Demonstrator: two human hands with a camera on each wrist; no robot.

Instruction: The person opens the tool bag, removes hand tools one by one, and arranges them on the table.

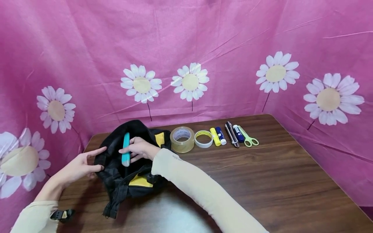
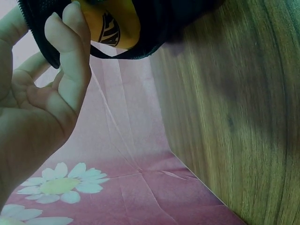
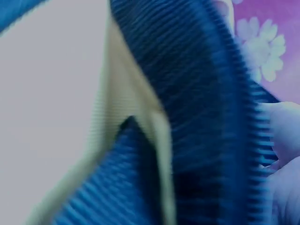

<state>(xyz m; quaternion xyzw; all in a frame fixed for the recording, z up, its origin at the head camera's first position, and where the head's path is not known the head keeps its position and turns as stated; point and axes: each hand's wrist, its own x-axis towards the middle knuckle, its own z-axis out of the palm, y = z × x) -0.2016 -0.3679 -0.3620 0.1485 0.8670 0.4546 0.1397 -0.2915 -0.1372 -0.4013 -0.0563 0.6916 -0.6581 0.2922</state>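
Note:
A black bag with yellow panels (image 1: 140,182) lies on its side at the left of the table, its mouth spread wide. My left hand (image 1: 76,166) pinches the rim at the left; in the left wrist view, fingers and thumb (image 2: 70,51) hold the zippered edge. Inside the mouth, my right hand (image 1: 142,149) grips a long slim teal tool with a grey end (image 1: 126,158), tilted nearly upright. What kind of tool it is, I cannot tell. The right wrist view is filled by the blurred bag edge (image 3: 201,108) and a pale sleeve, which hide the right fingers.
Right of the bag stand a clear tape roll (image 1: 182,147), a narrower tape roll (image 1: 204,144), a yellow glue stick (image 1: 215,136), two blue glue sticks, a box cutter (image 1: 231,134) and green scissors (image 1: 249,139) in a row. A pink flowered cloth (image 1: 227,38) surrounds the wooden table (image 1: 271,181).

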